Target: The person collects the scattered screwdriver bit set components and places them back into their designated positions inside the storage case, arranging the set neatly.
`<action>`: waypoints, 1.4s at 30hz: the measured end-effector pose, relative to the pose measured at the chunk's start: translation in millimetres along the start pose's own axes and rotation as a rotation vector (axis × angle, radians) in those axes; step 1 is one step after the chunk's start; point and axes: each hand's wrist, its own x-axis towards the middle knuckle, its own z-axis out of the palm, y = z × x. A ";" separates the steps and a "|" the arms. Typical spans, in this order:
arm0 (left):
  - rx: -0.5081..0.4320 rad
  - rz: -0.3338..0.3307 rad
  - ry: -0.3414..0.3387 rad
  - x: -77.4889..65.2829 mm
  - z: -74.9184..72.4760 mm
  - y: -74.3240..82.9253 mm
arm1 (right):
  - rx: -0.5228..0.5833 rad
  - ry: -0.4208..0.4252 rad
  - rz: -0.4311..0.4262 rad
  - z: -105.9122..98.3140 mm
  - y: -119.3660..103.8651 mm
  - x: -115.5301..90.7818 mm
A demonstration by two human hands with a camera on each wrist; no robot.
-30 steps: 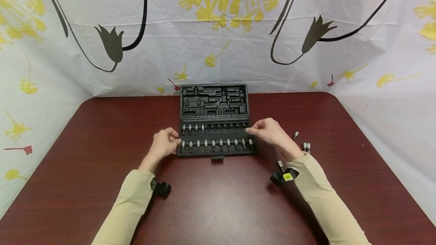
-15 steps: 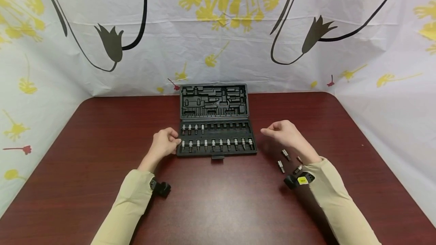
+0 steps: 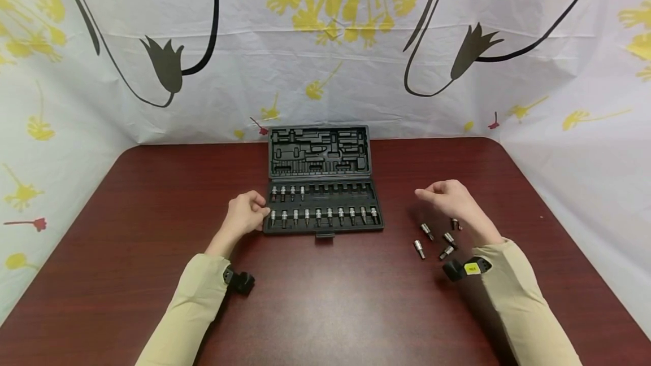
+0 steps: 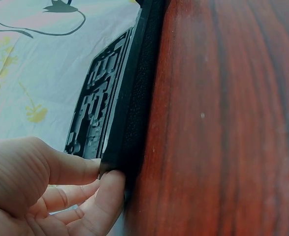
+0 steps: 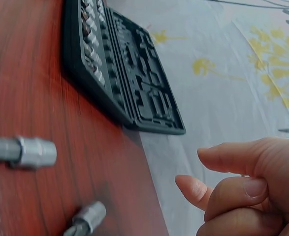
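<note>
An open black socket case [image 3: 325, 202] lies on the table, its lid raised toward the curtain. Silvery bit sockets [image 3: 329, 217] line its front row, and several more stand at the left end of the back row. My left hand [image 3: 244, 213] pinches the case's left edge between thumb [image 4: 80, 169] and fingers. To the right of the case, my right hand [image 3: 450, 199] hovers over the table and holds nothing; its thumb and index finger are apart, the other fingers curled. Near and below it are several loose bit sockets [image 3: 419, 249], one close up in the right wrist view.
The reddish-brown table [image 3: 325, 298] has rounded far corners. A white patterned curtain [image 3: 325, 61] rises right behind the case and along both sides. The case's latch [image 3: 325, 235] juts out at its front edge.
My right hand has left the back row of the case and moved right, over the loose bit sockets, more of which now show. My left hand keeps its grip on the case.
</note>
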 end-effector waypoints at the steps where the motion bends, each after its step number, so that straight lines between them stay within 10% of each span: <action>1: 0.000 0.000 -0.001 0.0 0.0 0.0 | -0.003 -0.001 0.001 -1.2 1.8 -0.3; 42: -0.003 0.007 0.001 0.9 0.4 -1.5 | -0.105 0.049 0.238 -7.3 57.6 20.4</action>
